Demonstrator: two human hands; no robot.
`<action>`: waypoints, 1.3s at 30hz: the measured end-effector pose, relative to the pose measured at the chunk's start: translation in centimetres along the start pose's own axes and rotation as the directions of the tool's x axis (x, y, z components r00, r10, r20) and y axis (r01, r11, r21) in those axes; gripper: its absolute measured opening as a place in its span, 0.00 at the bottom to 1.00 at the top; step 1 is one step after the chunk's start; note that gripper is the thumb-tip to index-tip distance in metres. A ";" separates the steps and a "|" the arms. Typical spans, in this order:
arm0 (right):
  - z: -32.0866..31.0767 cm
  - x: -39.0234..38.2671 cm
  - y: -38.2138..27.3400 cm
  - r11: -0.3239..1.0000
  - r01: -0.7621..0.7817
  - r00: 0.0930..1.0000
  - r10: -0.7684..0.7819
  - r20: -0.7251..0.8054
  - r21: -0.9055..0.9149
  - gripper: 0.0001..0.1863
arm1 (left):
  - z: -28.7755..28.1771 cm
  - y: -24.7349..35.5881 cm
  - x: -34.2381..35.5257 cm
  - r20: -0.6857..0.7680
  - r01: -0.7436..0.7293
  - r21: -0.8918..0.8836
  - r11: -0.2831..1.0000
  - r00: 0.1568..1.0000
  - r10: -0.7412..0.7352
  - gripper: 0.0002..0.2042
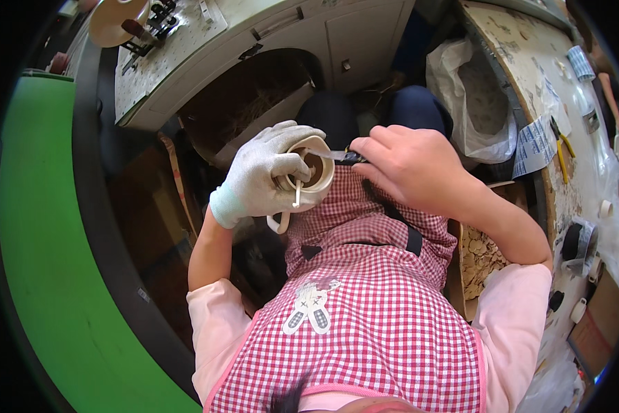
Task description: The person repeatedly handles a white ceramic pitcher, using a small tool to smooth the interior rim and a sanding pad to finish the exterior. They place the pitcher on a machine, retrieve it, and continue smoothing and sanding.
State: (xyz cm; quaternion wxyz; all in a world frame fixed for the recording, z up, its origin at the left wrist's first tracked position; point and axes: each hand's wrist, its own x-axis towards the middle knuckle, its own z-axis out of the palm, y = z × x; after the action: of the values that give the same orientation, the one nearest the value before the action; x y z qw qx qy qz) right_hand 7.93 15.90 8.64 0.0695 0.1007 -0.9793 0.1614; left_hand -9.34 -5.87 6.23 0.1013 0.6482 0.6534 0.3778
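My left hand (258,175), in a pale grey knitted glove, is wrapped round a cream plastic jug-like part (328,175) held over my lap. Its round opening faces up toward me, and a loop handle hangs at its lower side. A thin white strip (297,195) stands out at the opening beside my gloved thumb. My bare right hand (416,165) grips a small knife (333,155) by its dark handle. The knife's blade points left and reaches the jug's rim; whether it touches cannot be made out. My fingers cover most of the knife's handle.
A green belt (55,241) with a dark frame runs along the left. Ahead stands a white machine table (254,31). The worn workbench (516,48) on the right carries yellow-handled pliers (562,155). Below it are a clear plastic bag (461,89) and a box of flat scraps (481,258).
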 end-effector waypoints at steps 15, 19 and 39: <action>6.3 0.8 3.9 0.872 -0.434 0.790 0.248 0.560 0.226 0.19 | 9.6 1.9 3.1 0.099 0.004 0.351 0.936 0.994 -0.041 0.14; 5.4 -2.7 4.5 0.430 -0.791 0.560 0.226 0.797 0.434 0.32 | 10.2 2.7 1.2 0.037 -0.060 0.339 0.939 0.998 0.051 0.14; 7.8 -4.3 1.8 -0.310 -0.857 0.482 -0.198 0.853 0.412 0.25 | 10.5 1.9 -3.0 -0.241 0.092 0.557 0.826 0.969 0.055 0.14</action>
State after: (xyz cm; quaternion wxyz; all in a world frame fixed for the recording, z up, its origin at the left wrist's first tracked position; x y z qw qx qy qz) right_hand 10.90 15.78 0.01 -0.4541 -0.1936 -0.3959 0.7743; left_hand -0.91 -5.04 -0.94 -0.1730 0.5907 0.7492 0.2447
